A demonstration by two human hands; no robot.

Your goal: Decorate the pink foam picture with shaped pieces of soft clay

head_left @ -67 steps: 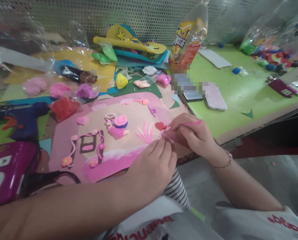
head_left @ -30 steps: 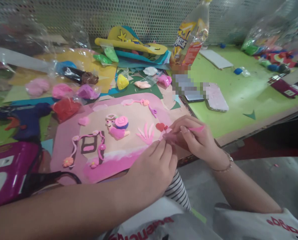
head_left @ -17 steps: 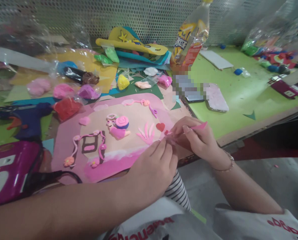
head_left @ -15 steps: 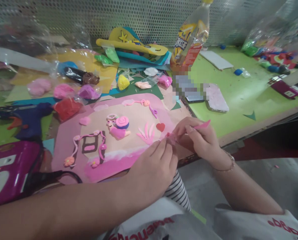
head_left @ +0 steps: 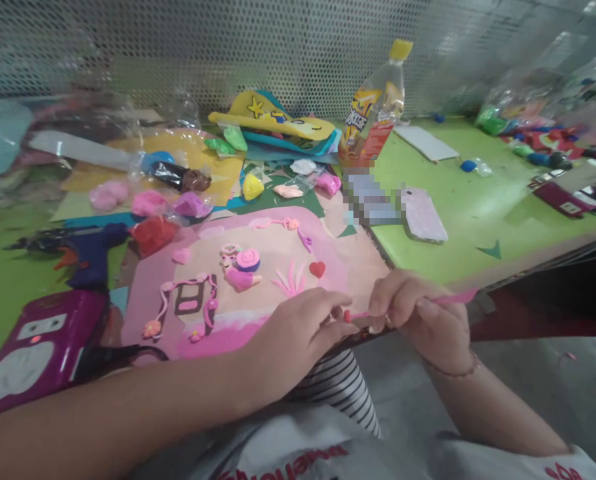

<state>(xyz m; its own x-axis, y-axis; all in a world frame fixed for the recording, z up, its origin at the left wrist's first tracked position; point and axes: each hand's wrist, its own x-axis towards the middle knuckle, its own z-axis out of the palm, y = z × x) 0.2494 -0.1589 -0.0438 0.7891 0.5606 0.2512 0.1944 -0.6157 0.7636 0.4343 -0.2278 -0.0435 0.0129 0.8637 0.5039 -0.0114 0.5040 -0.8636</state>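
My right hand (head_left: 418, 317) is closed on a thin pink modelling tool (head_left: 453, 299), whose tip carries a small red clay bit (head_left: 347, 315). My left hand (head_left: 298, 337) rests at the near edge of the pink craft board (head_left: 138, 293), its fingers curled and pinched close to that red bit. What those fingers hold I cannot make out. On the board sit a clay snail (head_left: 242, 268), a red heart (head_left: 317, 269), a pink leaf shape (head_left: 291, 279) and a window with flowers (head_left: 188, 303).
Bagged lumps of coloured clay (head_left: 151, 203) lie behind the board. A blue glue gun (head_left: 85, 250) and a purple box (head_left: 33, 347) are at the left. A drink bottle (head_left: 375, 110), a phone (head_left: 423, 215) and foam sheets (head_left: 273, 123) stand further back on the green table (head_left: 478, 193).
Both hands have moved down from the board's right side to its near edge. The camera has tilted up, so the bottle cap and more of the mesh wall show.
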